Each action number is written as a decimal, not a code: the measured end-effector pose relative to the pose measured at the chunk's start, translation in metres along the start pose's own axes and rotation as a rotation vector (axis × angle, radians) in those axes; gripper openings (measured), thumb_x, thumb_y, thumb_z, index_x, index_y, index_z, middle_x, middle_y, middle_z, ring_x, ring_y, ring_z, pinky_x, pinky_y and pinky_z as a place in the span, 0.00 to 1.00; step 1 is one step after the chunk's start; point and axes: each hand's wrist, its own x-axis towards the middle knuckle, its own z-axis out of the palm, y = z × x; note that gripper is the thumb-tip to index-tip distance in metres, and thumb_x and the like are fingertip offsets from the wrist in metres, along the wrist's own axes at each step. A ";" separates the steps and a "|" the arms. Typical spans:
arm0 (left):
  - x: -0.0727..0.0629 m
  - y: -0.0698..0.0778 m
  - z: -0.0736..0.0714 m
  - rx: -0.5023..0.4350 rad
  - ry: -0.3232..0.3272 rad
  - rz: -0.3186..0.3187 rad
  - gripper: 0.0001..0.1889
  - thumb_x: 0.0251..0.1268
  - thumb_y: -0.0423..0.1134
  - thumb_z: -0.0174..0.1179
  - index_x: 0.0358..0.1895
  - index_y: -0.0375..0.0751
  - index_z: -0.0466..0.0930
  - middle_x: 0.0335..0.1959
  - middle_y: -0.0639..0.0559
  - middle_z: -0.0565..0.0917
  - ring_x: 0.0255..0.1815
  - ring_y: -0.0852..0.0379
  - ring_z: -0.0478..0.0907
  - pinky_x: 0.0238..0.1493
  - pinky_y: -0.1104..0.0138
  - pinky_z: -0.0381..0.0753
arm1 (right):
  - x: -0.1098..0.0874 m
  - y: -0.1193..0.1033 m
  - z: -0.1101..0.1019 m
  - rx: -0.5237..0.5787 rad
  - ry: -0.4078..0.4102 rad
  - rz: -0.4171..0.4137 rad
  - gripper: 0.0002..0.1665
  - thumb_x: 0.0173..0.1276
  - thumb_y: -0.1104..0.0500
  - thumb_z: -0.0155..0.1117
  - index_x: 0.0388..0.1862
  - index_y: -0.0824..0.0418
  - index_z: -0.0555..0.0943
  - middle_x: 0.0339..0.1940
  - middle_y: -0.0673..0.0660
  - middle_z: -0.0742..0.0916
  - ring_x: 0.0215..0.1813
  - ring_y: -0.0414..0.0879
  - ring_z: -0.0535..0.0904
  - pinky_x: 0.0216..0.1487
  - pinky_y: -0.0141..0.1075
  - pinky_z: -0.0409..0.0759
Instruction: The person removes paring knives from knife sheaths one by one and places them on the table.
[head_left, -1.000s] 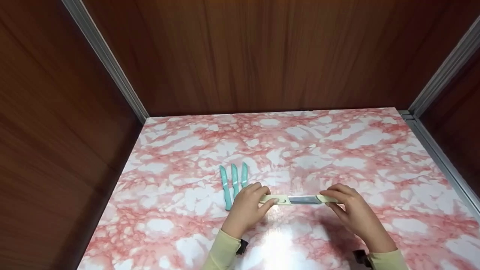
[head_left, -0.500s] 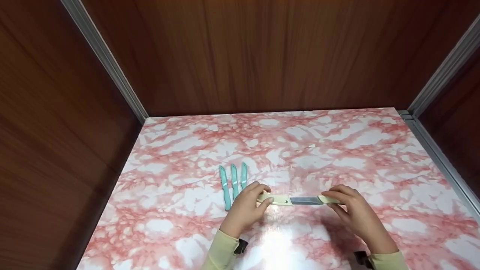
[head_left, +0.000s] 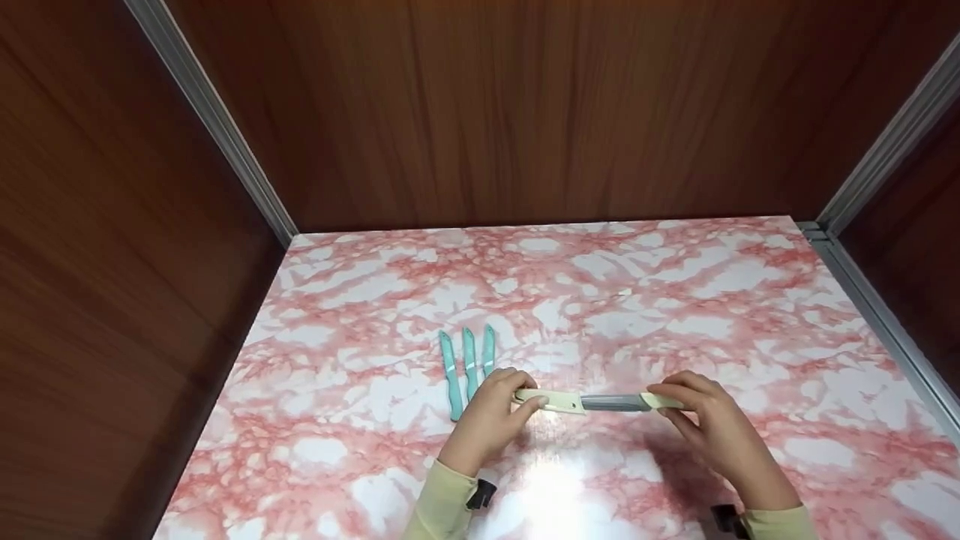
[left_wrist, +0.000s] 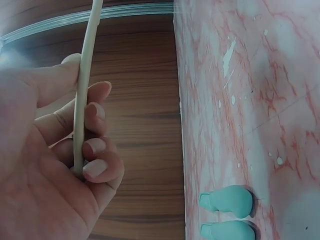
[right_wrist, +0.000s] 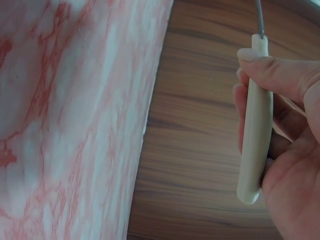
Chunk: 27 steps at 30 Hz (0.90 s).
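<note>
Between both hands is a paring knife with a pale yellow handle [right_wrist: 256, 130] and a grey blade [head_left: 613, 403]. My left hand [head_left: 486, 420] holds a matching pale yellow blade sheath [head_left: 561, 401], pinched between thumb and fingers, and its thin edge [left_wrist: 84, 85] faces the left wrist camera. The blade's tip end is hidden at the sheath's mouth, and much of the blade shows bare. My right hand [head_left: 709, 420] grips the knife's handle, thumb near the blade end. Both pieces are held level, in line, above the table.
Three teal sheathed knives [head_left: 453, 386] lie side by side on the red-and-white marbled table [head_left: 637, 300], partly behind my left hand. Brown wood-grain panels [head_left: 487, 112] with grey metal corner strips [head_left: 225, 135] enclose the table's back and sides.
My right hand has drifted slightly to the right with the knife, and a bit more of the blade shows. The sheath has tilted a little in my left hand. The teal knives stay put.
</note>
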 end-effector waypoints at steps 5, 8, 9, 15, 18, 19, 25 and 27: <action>0.001 -0.001 0.004 0.122 -0.003 0.076 0.10 0.71 0.48 0.53 0.44 0.48 0.79 0.34 0.59 0.74 0.36 0.60 0.67 0.40 0.68 0.71 | -0.002 0.001 0.000 -0.010 -0.015 0.016 0.27 0.47 0.76 0.74 0.46 0.57 0.85 0.43 0.45 0.80 0.42 0.41 0.77 0.39 0.33 0.80; 0.000 -0.001 0.006 0.184 -0.011 0.102 0.12 0.73 0.48 0.50 0.49 0.50 0.79 0.34 0.59 0.72 0.35 0.60 0.64 0.39 0.68 0.69 | -0.002 0.001 0.000 -0.008 -0.028 0.029 0.26 0.48 0.75 0.74 0.46 0.57 0.85 0.43 0.45 0.80 0.42 0.40 0.77 0.40 0.32 0.80; -0.001 -0.001 0.007 0.198 -0.013 0.105 0.13 0.73 0.48 0.49 0.50 0.50 0.79 0.34 0.59 0.71 0.34 0.60 0.64 0.39 0.68 0.68 | -0.003 0.001 0.000 -0.007 -0.030 0.031 0.26 0.48 0.75 0.74 0.46 0.57 0.85 0.43 0.45 0.80 0.42 0.40 0.77 0.40 0.32 0.80; -0.001 0.002 0.008 0.211 0.004 0.123 0.13 0.74 0.47 0.49 0.52 0.54 0.80 0.34 0.60 0.69 0.34 0.60 0.62 0.43 0.67 0.66 | -0.002 0.001 -0.001 -0.007 -0.023 0.024 0.27 0.47 0.77 0.74 0.46 0.57 0.85 0.43 0.46 0.80 0.42 0.41 0.77 0.40 0.32 0.81; -0.001 0.004 0.009 0.203 0.020 0.153 0.13 0.74 0.45 0.50 0.54 0.57 0.80 0.36 0.60 0.71 0.35 0.61 0.64 0.44 0.67 0.66 | -0.002 0.001 -0.001 -0.010 -0.018 0.015 0.28 0.46 0.77 0.74 0.46 0.57 0.85 0.42 0.46 0.80 0.41 0.41 0.78 0.39 0.32 0.81; 0.000 0.004 0.010 0.203 0.024 0.163 0.13 0.73 0.43 0.51 0.55 0.58 0.80 0.37 0.60 0.72 0.36 0.61 0.65 0.45 0.67 0.66 | -0.002 0.001 -0.001 -0.012 -0.019 0.014 0.28 0.46 0.77 0.74 0.46 0.57 0.85 0.43 0.46 0.80 0.41 0.41 0.78 0.39 0.33 0.81; 0.000 0.005 0.014 0.190 0.002 0.182 0.16 0.73 0.42 0.51 0.59 0.60 0.79 0.39 0.59 0.73 0.37 0.61 0.63 0.44 0.67 0.62 | -0.002 0.001 -0.002 -0.008 -0.032 0.034 0.26 0.49 0.76 0.73 0.47 0.56 0.85 0.43 0.46 0.80 0.42 0.41 0.77 0.39 0.33 0.80; 0.000 0.005 0.015 0.180 -0.011 0.181 0.16 0.73 0.48 0.51 0.60 0.60 0.78 0.39 0.60 0.72 0.36 0.61 0.61 0.43 0.67 0.60 | -0.002 0.002 -0.002 -0.001 -0.033 0.044 0.26 0.49 0.75 0.73 0.47 0.56 0.85 0.43 0.45 0.80 0.42 0.40 0.78 0.39 0.32 0.81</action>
